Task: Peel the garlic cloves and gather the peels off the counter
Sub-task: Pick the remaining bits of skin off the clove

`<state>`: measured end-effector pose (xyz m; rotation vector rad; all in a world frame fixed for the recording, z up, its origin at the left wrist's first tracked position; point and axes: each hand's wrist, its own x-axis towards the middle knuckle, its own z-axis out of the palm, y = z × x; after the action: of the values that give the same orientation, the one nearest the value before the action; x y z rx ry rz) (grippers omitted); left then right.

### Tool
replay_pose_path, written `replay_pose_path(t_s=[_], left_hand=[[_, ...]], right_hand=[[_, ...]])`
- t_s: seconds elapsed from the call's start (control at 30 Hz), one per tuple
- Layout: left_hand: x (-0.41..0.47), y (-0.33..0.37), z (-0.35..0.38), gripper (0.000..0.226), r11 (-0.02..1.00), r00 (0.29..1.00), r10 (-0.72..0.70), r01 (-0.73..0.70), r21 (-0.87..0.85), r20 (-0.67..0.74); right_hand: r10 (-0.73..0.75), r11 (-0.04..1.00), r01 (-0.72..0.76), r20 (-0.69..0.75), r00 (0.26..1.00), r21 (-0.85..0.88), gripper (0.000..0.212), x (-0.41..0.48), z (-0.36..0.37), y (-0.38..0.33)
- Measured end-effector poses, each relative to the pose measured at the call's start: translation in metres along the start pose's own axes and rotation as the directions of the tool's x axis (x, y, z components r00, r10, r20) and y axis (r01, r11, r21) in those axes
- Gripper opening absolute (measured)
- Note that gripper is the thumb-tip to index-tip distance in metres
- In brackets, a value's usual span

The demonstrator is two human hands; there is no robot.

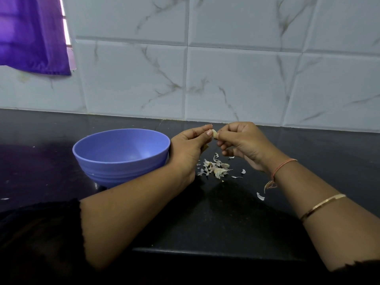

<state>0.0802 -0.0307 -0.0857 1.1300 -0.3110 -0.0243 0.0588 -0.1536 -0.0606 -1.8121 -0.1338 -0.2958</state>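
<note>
A small, pale clove (214, 133), its papery skin partly lifted, is held above the dark surface (226, 212) between both hands. The left hand (190, 146) pinches it with thumb and forefinger; the right hand (243, 144), fingers curled, grips its other side. Below them, whitish, curled peels (214, 168) lie in a loose heap, with a few stray flakes nearby. A blue bowl (115, 167) stands just left of the left hand.

Dim, soft daylight from the upper-left window (66, 29); wide-angle bowing at the edges
</note>
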Motion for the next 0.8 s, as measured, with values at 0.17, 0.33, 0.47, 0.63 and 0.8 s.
replay_pose_path(t_s=[0.17,0.33,0.47,0.63,0.8], left_hand=[[-0.001,0.0006,0.0005,0.011,1.0,1.0,0.007,-0.007,0.022,-0.008],[-0.0008,0.0008,0.0003,0.011,1.0,1.0,-0.002,0.002,0.006,-0.01],[0.0006,0.0003,-0.0004,0.011,1.0,1.0,-0.009,0.009,0.004,-0.017],[0.0002,0.0006,0.0001,0.011,1.0,1.0,-0.016,0.016,-0.006,-0.022],[0.0002,0.0005,-0.0002,0.01,1.0,1.0,-0.007,0.007,0.0,-0.031]], right_hand=[[-0.014,1.0,0.014,-0.008,1.0,-0.013,0.015,0.0006,-0.0004,0.0009],[-0.021,1.0,0.021,-0.007,1.0,-0.011,0.011,0.0009,-0.0004,0.0014],[-0.022,0.999,0.022,-0.015,1.0,-0.024,0.011,0.0007,-0.0011,0.0013],[-0.012,1.0,0.012,-0.002,1.0,-0.014,0.011,0.0002,-0.001,0.0006],[0.027,0.998,-0.03,0.036,0.999,0.061,0.012,-0.0004,0.0001,-0.001]])
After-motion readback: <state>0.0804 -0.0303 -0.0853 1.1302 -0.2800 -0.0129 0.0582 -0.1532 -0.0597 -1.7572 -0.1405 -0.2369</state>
